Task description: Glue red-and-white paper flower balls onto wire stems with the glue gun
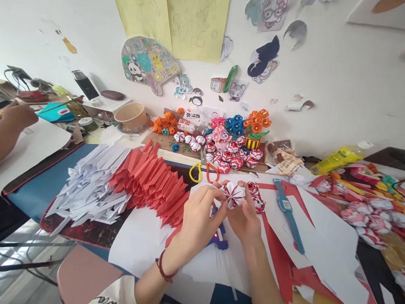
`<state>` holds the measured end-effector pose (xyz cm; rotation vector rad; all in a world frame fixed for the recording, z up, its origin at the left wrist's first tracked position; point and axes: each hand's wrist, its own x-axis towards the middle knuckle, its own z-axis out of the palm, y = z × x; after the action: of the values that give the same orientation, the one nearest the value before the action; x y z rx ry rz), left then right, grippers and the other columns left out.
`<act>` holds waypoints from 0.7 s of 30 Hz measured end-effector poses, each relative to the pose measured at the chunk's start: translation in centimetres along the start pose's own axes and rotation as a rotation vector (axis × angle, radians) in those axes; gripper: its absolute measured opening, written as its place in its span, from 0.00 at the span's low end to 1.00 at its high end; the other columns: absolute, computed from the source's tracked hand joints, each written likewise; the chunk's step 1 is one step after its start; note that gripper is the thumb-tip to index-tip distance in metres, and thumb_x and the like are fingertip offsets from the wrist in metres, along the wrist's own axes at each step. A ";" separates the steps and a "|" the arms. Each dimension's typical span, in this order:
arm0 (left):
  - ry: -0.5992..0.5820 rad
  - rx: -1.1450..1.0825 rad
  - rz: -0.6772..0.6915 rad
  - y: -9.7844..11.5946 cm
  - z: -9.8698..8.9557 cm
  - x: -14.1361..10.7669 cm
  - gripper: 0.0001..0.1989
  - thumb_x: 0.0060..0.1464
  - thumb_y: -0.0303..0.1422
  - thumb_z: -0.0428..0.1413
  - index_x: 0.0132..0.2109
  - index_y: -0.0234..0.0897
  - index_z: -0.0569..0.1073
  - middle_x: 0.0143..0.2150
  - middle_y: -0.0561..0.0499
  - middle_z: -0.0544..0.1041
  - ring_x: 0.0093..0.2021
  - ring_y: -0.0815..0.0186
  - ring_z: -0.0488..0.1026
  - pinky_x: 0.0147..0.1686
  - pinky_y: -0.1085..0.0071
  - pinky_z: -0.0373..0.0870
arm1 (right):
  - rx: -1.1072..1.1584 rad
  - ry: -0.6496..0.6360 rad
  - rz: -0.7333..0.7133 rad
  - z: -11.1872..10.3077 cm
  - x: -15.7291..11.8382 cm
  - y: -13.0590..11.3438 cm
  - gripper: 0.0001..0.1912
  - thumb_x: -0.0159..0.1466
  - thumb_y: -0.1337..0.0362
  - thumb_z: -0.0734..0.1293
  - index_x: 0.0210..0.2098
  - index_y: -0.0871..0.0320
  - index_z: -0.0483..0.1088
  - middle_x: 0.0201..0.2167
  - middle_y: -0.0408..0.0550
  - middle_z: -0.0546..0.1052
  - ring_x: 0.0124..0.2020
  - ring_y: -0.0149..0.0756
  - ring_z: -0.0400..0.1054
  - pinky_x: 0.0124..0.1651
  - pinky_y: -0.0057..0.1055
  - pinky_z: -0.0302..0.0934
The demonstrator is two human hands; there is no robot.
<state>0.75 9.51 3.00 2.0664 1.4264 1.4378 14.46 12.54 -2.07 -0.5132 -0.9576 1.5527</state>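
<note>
One red-and-white paper ball [233,195] is in work, held up between both hands; it is the clock centre for all directions below. Left hand [202,211]: thumb and fingers pinched on the 9 o'clock side of the ball. Right hand [246,219]: fingers curled around the 3 o'clock side; contact of the hidden fingertips cannot be told. The visible face shows alternating red and white folds drawn to a centre and appears largely formed; the far side is hidden.

Completed output, by appearance: a cluster of similar balls [232,159] at 12 o'clock and a further batch [374,219] at 3 o'clock. Remaining stock: red folded pieces [146,180] at 9 o'clock, with white folded pieces [93,180] beyond them. Both heaps are large, so considerable assembly likely remains.
</note>
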 end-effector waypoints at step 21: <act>-0.237 0.453 0.465 0.0 -4.7 2.5 0.05 0.68 0.29 0.54 0.40 0.36 0.70 0.36 0.50 0.79 0.34 0.65 0.74 0.33 0.67 0.64 | -1.337 -0.174 -0.621 1.0 -1.5 -8.1 0.15 0.67 0.75 0.69 0.49 0.52 0.74 0.48 0.49 0.79 0.51 0.36 0.76 0.57 0.32 0.68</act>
<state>-3.04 10.07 6.73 2.8914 1.3203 1.0083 18.88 10.66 4.71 -0.8607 -2.0155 0.2295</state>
